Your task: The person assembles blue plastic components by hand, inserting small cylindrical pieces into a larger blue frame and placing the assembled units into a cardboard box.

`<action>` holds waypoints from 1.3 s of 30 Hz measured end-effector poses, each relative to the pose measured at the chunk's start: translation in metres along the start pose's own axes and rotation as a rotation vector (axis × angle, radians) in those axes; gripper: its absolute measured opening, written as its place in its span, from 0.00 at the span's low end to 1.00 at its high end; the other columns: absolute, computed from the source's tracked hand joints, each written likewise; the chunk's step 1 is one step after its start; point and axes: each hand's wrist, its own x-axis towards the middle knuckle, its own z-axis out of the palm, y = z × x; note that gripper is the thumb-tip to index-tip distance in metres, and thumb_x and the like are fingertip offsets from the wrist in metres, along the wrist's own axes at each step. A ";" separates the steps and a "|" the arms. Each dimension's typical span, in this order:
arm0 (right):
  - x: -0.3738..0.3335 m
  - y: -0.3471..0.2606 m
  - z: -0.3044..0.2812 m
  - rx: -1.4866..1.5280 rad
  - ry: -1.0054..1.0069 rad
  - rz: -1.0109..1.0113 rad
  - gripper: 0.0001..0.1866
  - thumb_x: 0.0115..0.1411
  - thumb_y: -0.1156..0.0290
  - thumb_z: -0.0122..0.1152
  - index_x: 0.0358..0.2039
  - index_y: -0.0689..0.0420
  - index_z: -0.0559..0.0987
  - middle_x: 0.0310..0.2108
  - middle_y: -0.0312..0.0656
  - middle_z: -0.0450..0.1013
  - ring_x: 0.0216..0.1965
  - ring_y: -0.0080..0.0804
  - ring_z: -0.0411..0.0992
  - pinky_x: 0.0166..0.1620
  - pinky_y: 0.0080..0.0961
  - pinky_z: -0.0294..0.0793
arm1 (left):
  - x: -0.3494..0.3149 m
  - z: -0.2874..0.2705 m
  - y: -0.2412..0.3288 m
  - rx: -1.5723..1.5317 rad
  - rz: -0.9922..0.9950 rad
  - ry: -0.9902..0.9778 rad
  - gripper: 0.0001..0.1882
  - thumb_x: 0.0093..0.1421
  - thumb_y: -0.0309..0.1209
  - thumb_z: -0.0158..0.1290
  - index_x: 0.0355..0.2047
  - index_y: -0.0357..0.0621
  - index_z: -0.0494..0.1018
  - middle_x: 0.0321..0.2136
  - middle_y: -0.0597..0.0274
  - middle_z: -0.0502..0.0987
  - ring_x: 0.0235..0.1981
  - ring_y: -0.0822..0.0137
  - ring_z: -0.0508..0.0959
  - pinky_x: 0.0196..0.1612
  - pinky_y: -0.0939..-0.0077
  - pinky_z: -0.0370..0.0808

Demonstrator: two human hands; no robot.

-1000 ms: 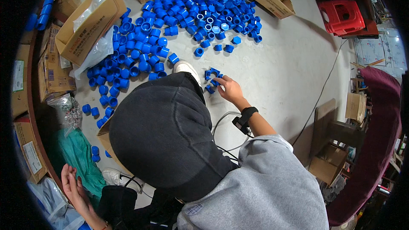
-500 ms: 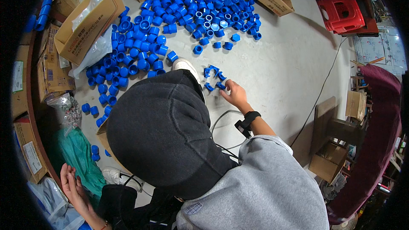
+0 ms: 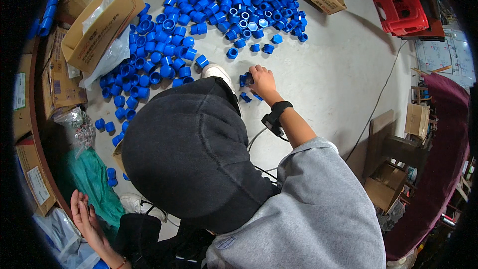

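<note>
My right hand (image 3: 262, 82) reaches down to a small cluster of blue plastic pipe clips (image 3: 244, 80) on the floor. Its fingers are curled round one of the clips and partly hide it. Closer to me, another blue clip (image 3: 245, 97) lies just below the fingers. A black strapped device (image 3: 275, 118) sits on my right wrist. At the lower left, my left hand (image 3: 88, 219) is open with its fingers apart and nothing in it, beside a green plastic bag (image 3: 92, 182).
A large heap of blue pipe fittings (image 3: 164, 45) spreads across the floor ahead and left. Open cardboard boxes (image 3: 102, 30) stand around it. A red plastic stool (image 3: 402, 14) is at the far right. A thin cable (image 3: 381, 97) crosses the floor. My dark-clad knee hides the middle.
My right hand has moved forward and slightly left over the clips, its fingers closing round one. My left hand stays where it was.
</note>
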 end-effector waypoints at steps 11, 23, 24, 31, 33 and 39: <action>0.019 0.023 -0.008 0.110 -0.168 -0.129 0.12 0.39 0.74 0.52 0.29 0.58 0.70 0.27 0.46 0.67 0.30 0.42 0.65 0.33 0.30 0.65 | 0.002 -0.004 -0.002 0.013 -0.019 0.010 0.18 0.52 0.34 0.42 0.43 0.41 0.59 0.39 0.64 0.64 0.40 0.75 0.62 0.42 0.82 0.55; 0.013 0.020 0.009 0.331 -0.113 -0.019 0.07 0.40 0.75 0.48 0.21 0.58 0.74 0.22 0.45 0.69 0.25 0.40 0.67 0.30 0.28 0.66 | 0.002 -0.004 -0.003 0.027 -0.003 -0.013 0.18 0.52 0.34 0.41 0.43 0.41 0.59 0.39 0.64 0.63 0.40 0.75 0.62 0.41 0.82 0.55; 0.010 0.018 0.008 0.346 -0.147 -0.029 0.07 0.40 0.74 0.48 0.21 0.58 0.74 0.21 0.45 0.69 0.24 0.39 0.67 0.29 0.27 0.66 | 0.002 -0.004 -0.003 0.028 -0.001 -0.014 0.18 0.52 0.34 0.41 0.43 0.41 0.59 0.39 0.63 0.63 0.40 0.75 0.62 0.41 0.82 0.55; -0.008 0.032 0.007 0.530 0.048 0.116 0.09 0.36 0.76 0.45 0.21 0.60 0.73 0.22 0.48 0.68 0.26 0.42 0.67 0.32 0.29 0.66 | 0.005 -0.003 -0.005 0.043 -0.004 -0.007 0.19 0.52 0.34 0.41 0.44 0.41 0.59 0.40 0.63 0.64 0.40 0.75 0.62 0.41 0.83 0.55; -0.012 0.036 0.010 0.513 0.109 0.161 0.09 0.36 0.75 0.46 0.21 0.60 0.72 0.23 0.49 0.68 0.26 0.41 0.67 0.32 0.28 0.66 | 0.002 -0.006 -0.003 0.047 0.002 0.004 0.19 0.52 0.34 0.41 0.44 0.41 0.59 0.40 0.63 0.64 0.40 0.75 0.63 0.41 0.83 0.55; -0.027 0.046 0.014 0.551 -0.032 0.244 0.12 0.33 0.73 0.48 0.24 0.61 0.71 0.20 0.46 0.69 0.23 0.36 0.68 0.31 0.26 0.67 | 0.004 -0.003 -0.006 0.036 0.013 -0.010 0.18 0.53 0.34 0.41 0.44 0.41 0.58 0.40 0.64 0.64 0.40 0.75 0.63 0.41 0.84 0.55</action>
